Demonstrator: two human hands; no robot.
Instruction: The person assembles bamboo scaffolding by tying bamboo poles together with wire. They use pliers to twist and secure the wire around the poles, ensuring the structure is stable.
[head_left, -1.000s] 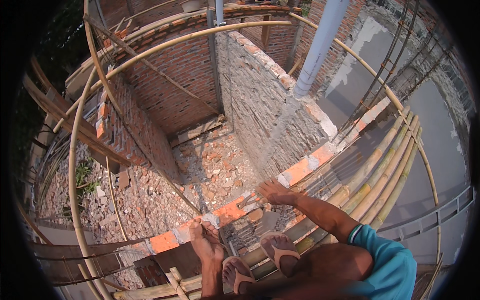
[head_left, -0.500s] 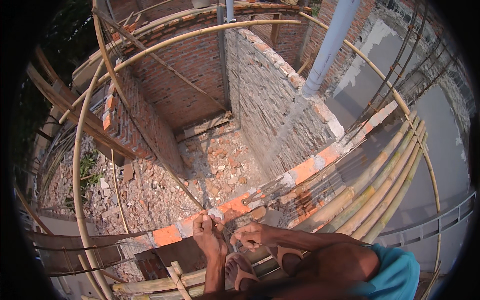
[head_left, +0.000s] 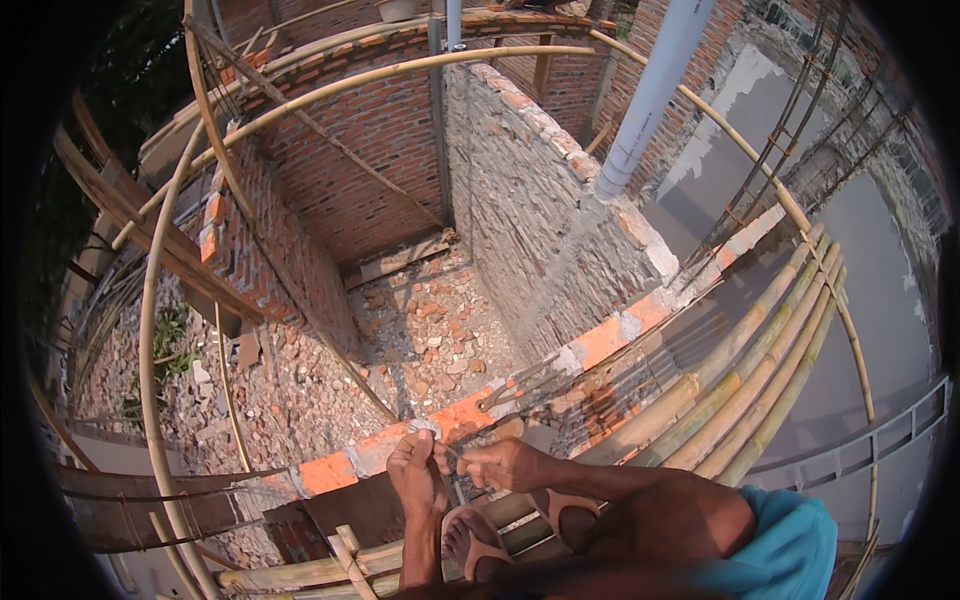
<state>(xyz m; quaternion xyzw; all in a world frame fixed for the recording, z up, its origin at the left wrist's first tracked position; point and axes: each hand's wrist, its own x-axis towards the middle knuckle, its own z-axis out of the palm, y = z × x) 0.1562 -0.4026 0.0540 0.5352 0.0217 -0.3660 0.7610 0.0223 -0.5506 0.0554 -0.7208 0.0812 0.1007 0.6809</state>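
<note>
My left hand (head_left: pixel 416 478) is raised at the near side of the brick wall top (head_left: pixel 465 415), its fingers closed in a pinch. Close beside it on the right, my right hand (head_left: pixel 503 464) is closed too, fingertips pointing at the left hand. A thin strand, like wire or string, seems to run between the fingertips; it is too fine to name. Just beyond the hands, a dark metal piece with a looped end (head_left: pixel 487 404) lies on the wall top. Below them my sandalled feet (head_left: pixel 470 538) rest on bamboo poles (head_left: pixel 530 508).
Thick bamboo poles (head_left: pixel 745 400) lie to the right, with a grey metal ladder-like frame (head_left: pixel 870 440) beyond. A grey pipe (head_left: pixel 655 95) rises from a rough wall (head_left: pixel 535 210). Rubble (head_left: pixel 430 320) covers the ground far below. A bamboo upright (head_left: pixel 150 360) stands at left.
My right hand has risen slightly and come nearer the left, its fingers drawn tighter together. The left hand has turned a little. The whole view has shifted slightly.
</note>
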